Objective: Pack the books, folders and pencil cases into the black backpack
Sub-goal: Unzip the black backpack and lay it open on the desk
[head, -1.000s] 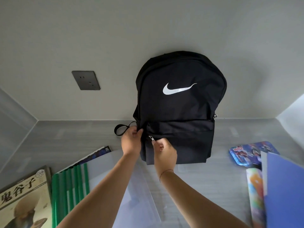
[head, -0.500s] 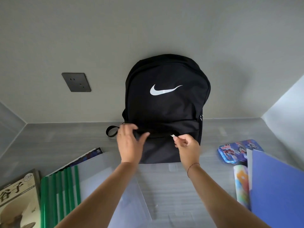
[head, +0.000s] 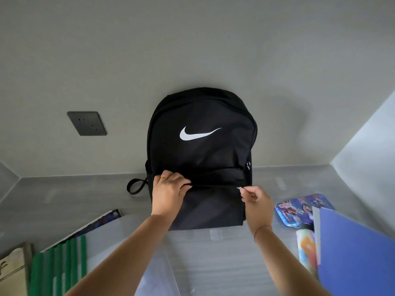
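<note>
The black backpack with a white swoosh stands upright against the wall. My left hand grips the fabric at the left end of its front pocket opening. My right hand pinches the silver zipper pull at the pocket's right end, and the zipper line lies open between my hands. A blue pencil tin lies to the right, beside a blue folder and a colourful pencil case. Green-spined folders, a clear folder and books lie at the left.
A dark wall socket sits left of the backpack. The grey desk is closed in by walls at the back and both sides. A black strap loop sticks out at the bag's left. A dark-covered book lies under the folders.
My right hand has drawn the zipper pull from the pocket's left end across to its right end. My left hand stayed at the left end, now gripping the fabric.
</note>
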Demonstrator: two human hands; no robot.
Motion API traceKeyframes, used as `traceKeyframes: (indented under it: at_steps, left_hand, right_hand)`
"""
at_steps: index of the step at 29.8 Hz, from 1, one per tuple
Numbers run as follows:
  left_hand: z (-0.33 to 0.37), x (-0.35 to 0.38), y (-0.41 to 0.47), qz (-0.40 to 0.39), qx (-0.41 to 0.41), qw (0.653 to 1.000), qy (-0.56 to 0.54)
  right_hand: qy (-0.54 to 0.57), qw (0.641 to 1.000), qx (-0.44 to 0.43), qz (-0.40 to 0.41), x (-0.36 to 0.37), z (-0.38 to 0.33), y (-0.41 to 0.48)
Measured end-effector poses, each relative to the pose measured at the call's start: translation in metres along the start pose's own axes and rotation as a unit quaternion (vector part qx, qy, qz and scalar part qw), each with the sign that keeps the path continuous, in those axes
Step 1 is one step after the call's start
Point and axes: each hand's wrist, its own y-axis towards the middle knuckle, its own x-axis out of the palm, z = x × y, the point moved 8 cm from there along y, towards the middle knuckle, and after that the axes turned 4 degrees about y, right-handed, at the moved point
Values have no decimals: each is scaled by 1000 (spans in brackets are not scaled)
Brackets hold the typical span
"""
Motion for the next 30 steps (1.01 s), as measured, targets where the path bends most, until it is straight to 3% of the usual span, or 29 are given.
traceKeyframes:
  at_steps: [5,10,14,19,25,30]
  left_hand:
    - [4,-1,2,-31,-28,999,-12]
    - [6,-4,1,-62,-67,995,-31]
    - [30,-1,2,-86,-25,995,-50]
    - [69,1,14,-87,0,992,-92]
    - [103,6,34,-103,30,988,-108]
    - [135,6,59,-101,61,987,-112]
  right_hand:
    - [-7,999,-14,28,-27,2,13]
    - [47,998,23,-42,-22,0,24]
    - [97,994,37,-46,-24,-16,46]
    - [108,984,82,-113,3,-23,72]
    - [197,947,181,-176,20,-17,79]
    - [259,917,251,-174,4,-13,78]
